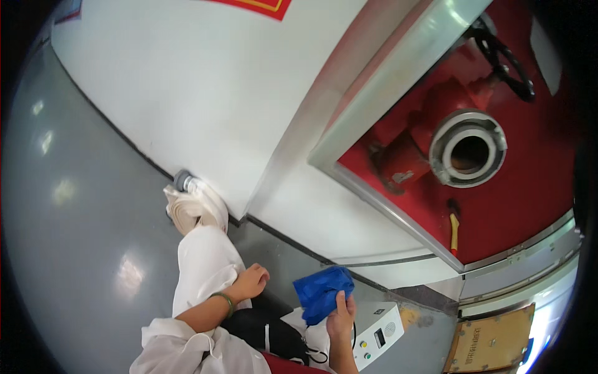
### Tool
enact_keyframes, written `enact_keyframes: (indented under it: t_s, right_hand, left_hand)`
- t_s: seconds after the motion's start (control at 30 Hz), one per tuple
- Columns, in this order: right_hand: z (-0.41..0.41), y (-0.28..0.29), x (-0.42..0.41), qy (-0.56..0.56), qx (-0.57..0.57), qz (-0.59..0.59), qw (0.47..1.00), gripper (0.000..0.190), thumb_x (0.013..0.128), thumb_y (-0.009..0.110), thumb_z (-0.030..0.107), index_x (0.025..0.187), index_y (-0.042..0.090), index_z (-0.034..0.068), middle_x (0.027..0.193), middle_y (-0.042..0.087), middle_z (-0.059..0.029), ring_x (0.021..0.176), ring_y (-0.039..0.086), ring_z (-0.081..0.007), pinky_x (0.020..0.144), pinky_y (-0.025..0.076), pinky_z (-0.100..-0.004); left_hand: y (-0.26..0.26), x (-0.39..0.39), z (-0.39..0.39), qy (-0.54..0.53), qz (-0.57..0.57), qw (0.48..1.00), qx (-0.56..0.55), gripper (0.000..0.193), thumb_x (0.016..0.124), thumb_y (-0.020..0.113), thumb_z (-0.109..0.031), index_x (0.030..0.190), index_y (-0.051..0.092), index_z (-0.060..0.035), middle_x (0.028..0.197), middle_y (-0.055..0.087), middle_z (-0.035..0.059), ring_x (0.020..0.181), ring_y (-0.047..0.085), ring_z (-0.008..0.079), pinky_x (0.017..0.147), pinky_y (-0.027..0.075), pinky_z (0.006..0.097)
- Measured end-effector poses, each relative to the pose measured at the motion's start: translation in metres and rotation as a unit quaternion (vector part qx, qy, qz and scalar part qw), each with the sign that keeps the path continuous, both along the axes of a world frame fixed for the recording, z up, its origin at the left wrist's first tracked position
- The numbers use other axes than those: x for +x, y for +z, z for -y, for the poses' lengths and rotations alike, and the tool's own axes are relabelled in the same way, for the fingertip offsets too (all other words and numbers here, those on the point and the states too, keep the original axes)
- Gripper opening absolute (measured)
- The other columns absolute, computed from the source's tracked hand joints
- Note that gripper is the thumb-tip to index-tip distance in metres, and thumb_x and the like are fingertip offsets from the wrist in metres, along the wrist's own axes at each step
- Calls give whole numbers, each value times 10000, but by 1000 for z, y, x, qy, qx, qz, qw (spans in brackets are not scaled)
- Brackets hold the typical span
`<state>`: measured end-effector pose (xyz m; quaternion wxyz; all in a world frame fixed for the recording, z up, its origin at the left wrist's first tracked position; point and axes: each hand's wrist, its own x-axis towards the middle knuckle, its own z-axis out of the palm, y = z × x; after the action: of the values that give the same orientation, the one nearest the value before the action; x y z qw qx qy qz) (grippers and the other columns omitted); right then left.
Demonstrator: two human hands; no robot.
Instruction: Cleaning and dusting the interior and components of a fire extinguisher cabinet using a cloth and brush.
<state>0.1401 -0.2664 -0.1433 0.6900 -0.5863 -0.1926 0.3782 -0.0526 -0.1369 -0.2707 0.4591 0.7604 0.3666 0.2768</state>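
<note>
My right hand (342,314) grips a folded blue cloth (324,290) between thumb and fingers, low in the view right of centre. Loosely curled, my left hand (251,282) lies over my white-clad leg, with a green bangle at the wrist; whether its fingers are fully closed cannot be told. Beyond the knee a rolled white fire hose (196,205) with a grey coupling (183,179) stands against the wall base. At the upper right, a red hydrant valve with a metal hose outlet (468,148) sits inside an open red wall cabinet (528,187).
A yellow-handled tool (454,231) lies in the cabinet, below the outlet. The cabinet's metal frame (397,212) juts out at the right. A white control box (380,332) with buttons stands beside my right hand. A wooden crate (490,339) is at lower right; a black bag (261,329) rests at my lap.
</note>
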Motion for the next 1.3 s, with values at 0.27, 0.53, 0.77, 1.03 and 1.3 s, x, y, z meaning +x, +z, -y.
enact_keyframes:
  t_s: [0.27, 0.53, 0.77, 1.03, 1.3]
  right_hand:
    - [-2, 7, -12, 83, 3, -292, 953, 420, 905, 394, 338, 1219, 437, 63, 1252, 471, -121, 1163, 430, -286, 1007, 290, -450]
    - [-4, -12, -10, 62, -3, -299, 952, 386, 904, 380, 286, 1220, 421, 67, 1219, 493, -118, 1129, 461, -273, 982, 328, -431]
    - [-4, -44, -30, 60, -126, -89, 986, 304, 867, 515, 118, 1151, 439, 42, 1064, 537, -66, 976, 525, -193, 874, 412, -319]
    - [-7, -7, -19, 356, -169, 500, 771, 374, 842, 573, 185, 1170, 467, 41, 1117, 530, -119, 1032, 506, -203, 897, 384, -293]
    - [-29, 235, 66, -146, -60, 764, 626, 227, 769, 548, -1, 995, 559, 0, 910, 590, -156, 831, 569, -292, 717, 451, -341]
  left_hand:
    - [-5, -5, 4, 25, 18, 999, -11, 87, 729, 513, -43, 792, 571, -60, 840, 543, 121, 771, 564, 298, 673, 477, 375]
    - [6, -7, 1, 10, 26, 998, -61, 91, 772, 517, -69, 839, 569, -36, 894, 522, 138, 762, 561, 266, 685, 467, 332]
    - [13, 4, 2, -130, 209, 888, -388, 548, 810, 630, -310, 1225, 396, -39, 1171, 474, 92, 1085, 445, 163, 927, 355, 312]
    - [-9, -2, 10, -228, 68, 919, -314, 469, 802, 641, -287, 1157, 474, -30, 1006, 579, 79, 914, 545, 158, 841, 428, 300]
    - [-28, 4, 3, 49, 154, 926, -342, 216, 853, 548, -117, 1038, 528, -10, 913, 604, 73, 826, 563, 142, 745, 464, 303]
